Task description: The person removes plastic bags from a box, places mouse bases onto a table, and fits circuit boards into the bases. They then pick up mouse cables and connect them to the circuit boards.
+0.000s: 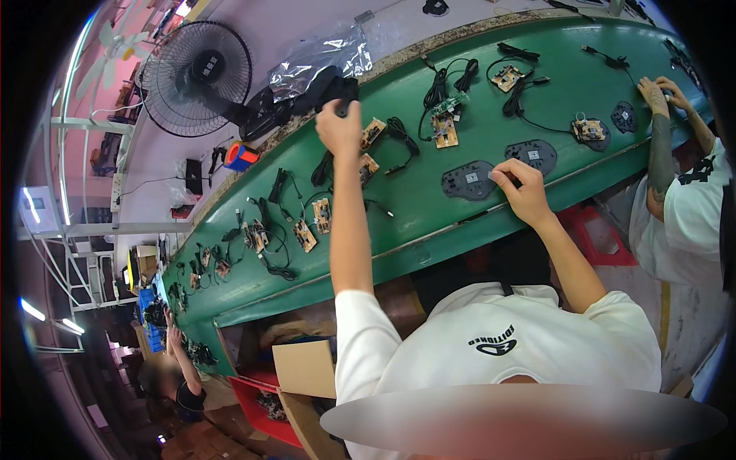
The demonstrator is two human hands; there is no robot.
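Observation:
My left hand (340, 132) reaches to the far edge of the green bench, its thumb and fingers closed on a black plastic part (343, 108) at a dark pile. Its exact shape is hard to make out. My right hand (524, 192) is closed in a pinch at the right end of a dark grey plastic plate (460, 186) with a pale square in its middle. What the fingertips hold, if anything, is too small to name. A second such plate (540, 153) lies just beyond that hand. Brown circuit boards (445, 132) with black cables lie between my hands and farther off.
A black desk fan (201, 73) and a clear plastic bag (326, 61) stand beyond the green bench (418, 222). More circuit boards (322, 216) with cables lie left. A co-worker's hands (658, 93) work at the right; another person (172, 376) is far left. A cardboard box (305, 369) sits below.

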